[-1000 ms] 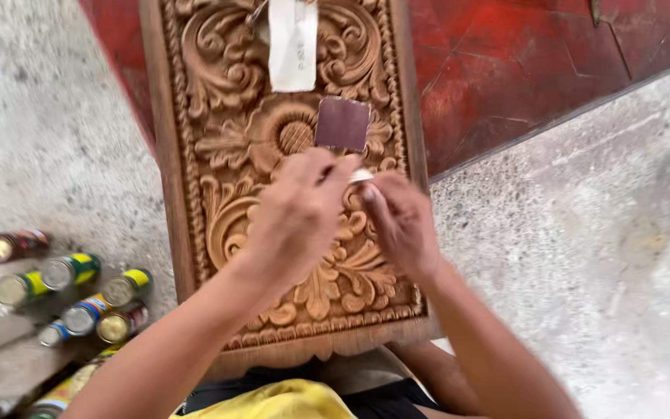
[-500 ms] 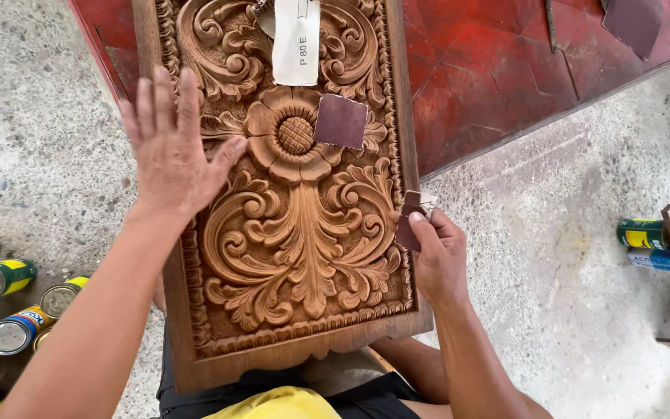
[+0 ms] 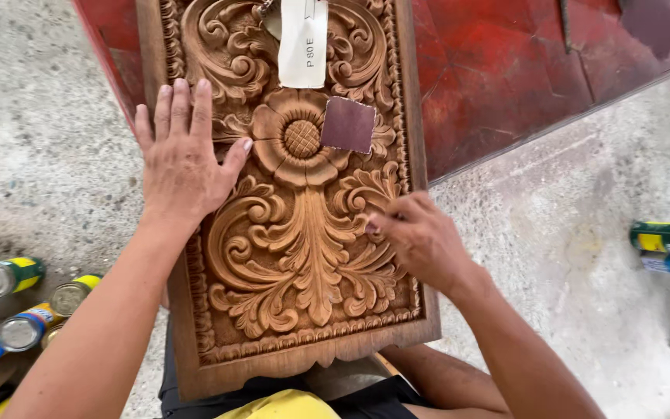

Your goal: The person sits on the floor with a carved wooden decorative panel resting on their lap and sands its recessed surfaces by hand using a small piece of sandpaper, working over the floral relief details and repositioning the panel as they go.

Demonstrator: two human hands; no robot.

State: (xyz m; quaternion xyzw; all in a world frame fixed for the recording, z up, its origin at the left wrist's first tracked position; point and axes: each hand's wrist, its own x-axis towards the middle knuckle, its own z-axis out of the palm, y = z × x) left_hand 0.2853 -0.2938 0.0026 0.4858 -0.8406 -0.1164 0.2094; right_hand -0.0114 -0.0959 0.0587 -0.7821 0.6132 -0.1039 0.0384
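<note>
Carved wood panel [image 3: 296, 256] fills centre frame, running from top edge down to the person's lap; one panel, one flower at its upper middle, scrollwork below. Red board [image 3: 505, 70] behind it, upper right; grey floor either side.

Left hand [image 3: 184, 159], left of centre: open and flat, fingers spread, palm down on the panel's left border, thumb toward the flower. Grasps nothing.

Right hand [image 3: 420, 237], right of centre: fingers curled, tips pressed on the scrolls by the right border. Whether it pinches anything, cannot tell.

Cans [image 3: 9, 302], lower left floor: about five in view, lying down, silver ends, green-yellow and blue labels. Two more packages [image 3: 661, 248], right edge, green-yellow and blue.

White paper strip [image 3: 302, 43], top centre on panel: one, rectangular, printed. Brown sandpaper square [image 3: 348, 124]: one, lying just right of the flower, above the right hand, untouched.
</note>
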